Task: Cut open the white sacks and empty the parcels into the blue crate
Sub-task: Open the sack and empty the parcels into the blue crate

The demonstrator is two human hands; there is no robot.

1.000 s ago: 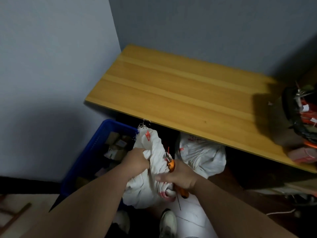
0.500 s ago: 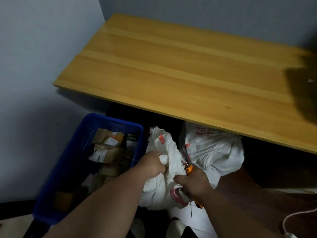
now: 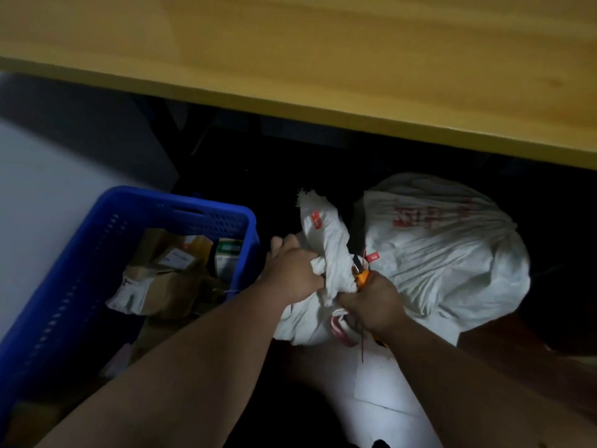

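Two white sacks sit on the floor below the wooden surface; I have the nearer sack by its bunched neck, my left hand clenched around the crumpled woven cloth. My right hand grasps the orange-handled cutter, its dark tip at the neck beside a red tag. The second sack, rounded and full, lies just behind. Compared with half a second ago, my view has dipped closer. Left of the sacks, the perforated blue crate holds brown parcels.
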